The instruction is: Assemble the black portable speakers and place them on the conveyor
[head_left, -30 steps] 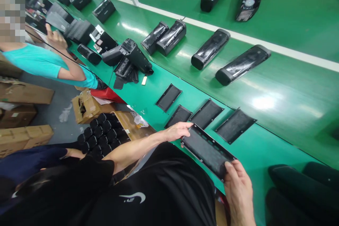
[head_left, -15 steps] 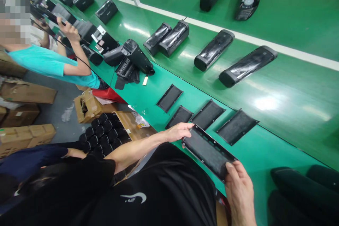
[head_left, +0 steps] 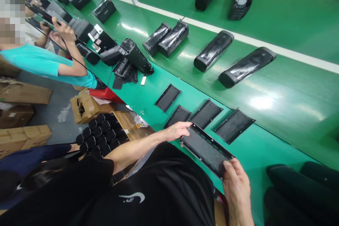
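Between both hands I hold a black speaker grille (head_left: pixel 206 151), its hollow inner side facing up and small light tabs along its edges. My left hand (head_left: pixel 177 131) pinches the far left end, thumb on top. At the near right end, my right hand (head_left: pixel 237 183) grips with the thumb over the edge. Just beyond lie several similar panels on the green bench, among them one dark panel (head_left: pixel 234 126), another panel (head_left: pixel 206 113) and a smaller-looking panel (head_left: pixel 168 97) farther off. My left hand is close to a partly covered panel (head_left: pixel 178 114).
Black speaker bodies, such as one speaker (head_left: pixel 247 67), rest on the green conveyor (head_left: pixel 296 88). Stacked housings (head_left: pixel 135 56) stand left on the bench. Dark rounded pieces (head_left: pixel 299 187) are at the right. A co-worker in a turquoise shirt (head_left: pixel 39 61) stands left, near cardboard boxes (head_left: pixel 90 107).
My hands keep the same hold on the grille. The whole view has shifted slightly, and the co-worker's hands at the left have moved a little.
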A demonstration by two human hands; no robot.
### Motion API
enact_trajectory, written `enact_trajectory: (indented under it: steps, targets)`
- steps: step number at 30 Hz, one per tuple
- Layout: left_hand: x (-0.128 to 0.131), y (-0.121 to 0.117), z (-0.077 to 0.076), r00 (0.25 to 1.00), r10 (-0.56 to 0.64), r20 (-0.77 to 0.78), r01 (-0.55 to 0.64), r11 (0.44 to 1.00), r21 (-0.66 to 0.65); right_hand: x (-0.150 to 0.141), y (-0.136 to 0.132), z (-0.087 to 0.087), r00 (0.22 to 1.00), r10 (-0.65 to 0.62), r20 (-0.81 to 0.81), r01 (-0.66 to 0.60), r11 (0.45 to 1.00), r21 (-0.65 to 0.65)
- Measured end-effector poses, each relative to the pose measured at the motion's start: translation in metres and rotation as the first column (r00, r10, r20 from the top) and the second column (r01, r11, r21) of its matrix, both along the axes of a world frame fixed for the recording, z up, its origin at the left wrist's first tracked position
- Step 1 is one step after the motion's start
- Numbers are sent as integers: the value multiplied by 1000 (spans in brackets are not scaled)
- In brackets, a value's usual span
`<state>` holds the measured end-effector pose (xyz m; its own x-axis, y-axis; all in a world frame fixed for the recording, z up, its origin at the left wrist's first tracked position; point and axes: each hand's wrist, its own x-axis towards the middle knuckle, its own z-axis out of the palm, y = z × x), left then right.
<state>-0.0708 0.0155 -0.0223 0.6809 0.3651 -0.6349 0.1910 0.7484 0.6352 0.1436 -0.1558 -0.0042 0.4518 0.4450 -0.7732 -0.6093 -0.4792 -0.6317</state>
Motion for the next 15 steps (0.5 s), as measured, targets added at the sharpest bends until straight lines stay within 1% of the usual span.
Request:
enact_trajectory:
  steps: [5, 9, 15]
  targets:
    - [0, -1, 1, 1000, 18, -2, -18, 1000, 0, 0, -2, -2, 1000, 19, -9, -19, 1000, 20]
    - [0, -2, -2, 998, 56, 0, -56, 998, -10, 0, 0, -2, 1000, 11, -3, -11, 1000, 20]
    - [2, -3, -5, 993, 110, 50, -108, 993, -56, 1, 2, -1, 1000, -6, 24, 6, 1000, -4]
